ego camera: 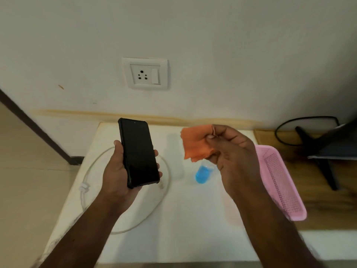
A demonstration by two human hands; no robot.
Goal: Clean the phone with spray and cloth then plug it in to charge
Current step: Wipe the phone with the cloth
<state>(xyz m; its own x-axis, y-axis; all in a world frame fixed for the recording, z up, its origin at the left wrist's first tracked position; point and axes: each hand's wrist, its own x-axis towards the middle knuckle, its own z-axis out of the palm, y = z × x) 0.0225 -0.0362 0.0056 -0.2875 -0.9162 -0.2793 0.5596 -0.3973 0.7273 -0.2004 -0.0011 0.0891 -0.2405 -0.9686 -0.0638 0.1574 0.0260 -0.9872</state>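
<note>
My left hand (117, 175) holds a black phone (139, 152) upright above the white table (193, 229), dark screen facing me. To the right, my right hand (233, 151) pinches an orange cloth (197, 144) at about the same height as the phone, a gap between them. A small clear spray bottle with blue liquid (202, 174) stands on the table below the cloth, its top hidden by the cloth and hand. A white charging cable (87, 182) lies looped on the table under my left hand. A white wall socket (145, 73) sits on the wall above.
A pink mesh basket (280, 180) lies at the table's right edge. Beyond it are a wooden surface, a black cord (289, 128) and a dark stand leg (318, 161). The floor drops away left of the table.
</note>
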